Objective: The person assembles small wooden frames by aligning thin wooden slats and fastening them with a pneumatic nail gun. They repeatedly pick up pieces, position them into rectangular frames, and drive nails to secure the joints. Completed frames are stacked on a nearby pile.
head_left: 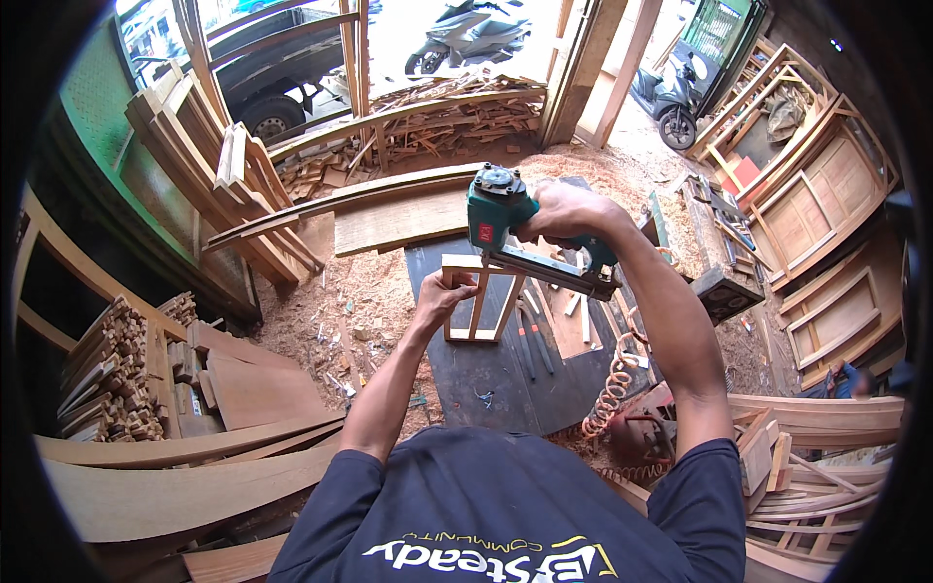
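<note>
My right hand [569, 211] is wrapped round the handle of a teal pneumatic nail gun [496, 216]. The gun's nose points down at the top of a small wooden frame [471, 261]; whether it touches the wood I cannot tell. With fingers closed on an upper corner, my left hand [449, 295] steadies this frame, which stands upright on the dark workbench [457, 384]. A coiled orange air hose [609, 394] hangs below my right forearm. Pincers with dark handles [535, 345] lie on the bench to the right of the frame, beside thin wood offcuts [571, 309].
Long boards [408, 209] lie beyond the bench, with a scrap wood heap [437, 117] behind. Planks lean [194, 165] at the left, above stacked sticks [117, 374]. Panelled frames [812, 209] lean at the right. Shavings [321, 316] cover the floor. Scooters [468, 39] stand outside.
</note>
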`<state>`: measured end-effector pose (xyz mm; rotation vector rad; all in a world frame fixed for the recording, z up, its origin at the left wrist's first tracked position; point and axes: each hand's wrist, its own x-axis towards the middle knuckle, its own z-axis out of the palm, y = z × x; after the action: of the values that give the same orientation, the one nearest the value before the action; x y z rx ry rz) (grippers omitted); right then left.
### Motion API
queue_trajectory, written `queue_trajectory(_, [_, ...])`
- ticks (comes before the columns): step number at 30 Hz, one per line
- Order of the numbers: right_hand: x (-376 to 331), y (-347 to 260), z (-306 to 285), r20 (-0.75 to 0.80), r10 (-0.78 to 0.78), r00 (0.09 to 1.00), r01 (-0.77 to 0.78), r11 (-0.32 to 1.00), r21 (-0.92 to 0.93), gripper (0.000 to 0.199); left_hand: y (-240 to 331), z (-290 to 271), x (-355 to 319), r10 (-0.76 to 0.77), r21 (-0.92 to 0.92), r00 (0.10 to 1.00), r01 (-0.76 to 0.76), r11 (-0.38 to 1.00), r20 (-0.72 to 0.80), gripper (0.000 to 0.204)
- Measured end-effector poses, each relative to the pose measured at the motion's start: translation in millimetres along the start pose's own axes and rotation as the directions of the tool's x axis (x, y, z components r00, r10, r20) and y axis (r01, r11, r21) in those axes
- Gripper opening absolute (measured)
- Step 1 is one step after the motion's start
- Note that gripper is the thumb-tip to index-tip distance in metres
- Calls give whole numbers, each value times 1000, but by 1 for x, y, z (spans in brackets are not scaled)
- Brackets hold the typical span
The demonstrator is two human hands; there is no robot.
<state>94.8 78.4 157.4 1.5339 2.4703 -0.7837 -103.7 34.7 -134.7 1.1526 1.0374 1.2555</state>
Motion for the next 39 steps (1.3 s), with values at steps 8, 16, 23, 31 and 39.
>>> queue_trajectory(8, [-2,-3,-1,16,-24,1000,25,999,-28,39,-4,-2,2,-19,32,1000,19,999,2,22])
queue_trajectory(16, [3,3,4,-12,-29,999,30,999,40,33,-3,0,1,10,9,1000,-10,1000,-2,21])
queue_trajectory(23, [-4,0,2,-29,-11,1000,12,999,41,35,-8,-2,3,-23,11,1000,23,1000,-4,20])
queue_trajectory(31, [-13,8,9,-5,96,995,-96,995,8,33,-8,-4,3,24,-1,1000,-24,1000,13,21])
queue_trajectory(39, [-102,53,83,-224,107,969,-114,993,-17,45,-1,-4,26,156,1,985,-156,988,-76,21])
